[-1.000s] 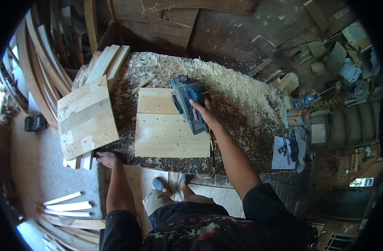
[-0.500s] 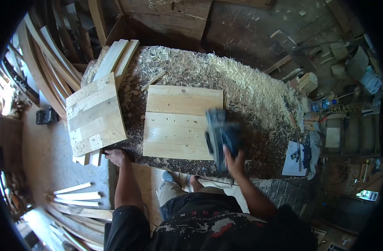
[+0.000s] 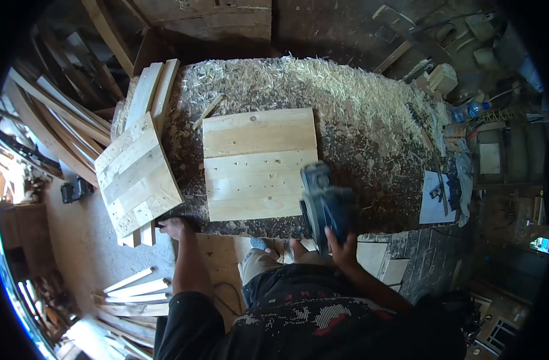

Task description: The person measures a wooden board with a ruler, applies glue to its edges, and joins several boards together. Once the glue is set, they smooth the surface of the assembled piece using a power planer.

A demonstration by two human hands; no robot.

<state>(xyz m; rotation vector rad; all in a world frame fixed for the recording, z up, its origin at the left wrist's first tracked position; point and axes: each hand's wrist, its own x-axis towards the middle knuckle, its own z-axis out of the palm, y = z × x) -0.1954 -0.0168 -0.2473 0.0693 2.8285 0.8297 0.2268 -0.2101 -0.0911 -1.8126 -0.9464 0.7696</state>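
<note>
My right hand (image 3: 342, 247) is wrapped round the rear of a dark power tool (image 3: 326, 204), which is at the right edge of a pale glued wood panel (image 3: 259, 165) lying flat on the workbench. My left hand (image 3: 174, 228) rests at the bench's near edge, beside the ends of two wood strips; its fingertips are partly hidden there. On top of those strips a second panel (image 3: 139, 174) lies at an angle, its lower corner just above my left hand.
Wood shavings (image 3: 358, 96) cover the far part of the bench. A thin stick (image 3: 208, 111) lies behind the panel. At the right are a paper sheet (image 3: 435, 198), a plastic bag (image 3: 463, 186) and a bottle (image 3: 475, 109). Long boards (image 3: 52, 114) lean at the left.
The camera view has shifted and turned slightly. The power tool in my right hand has moved toward my body along the panel's right edge. My left hand remains by the strips.
</note>
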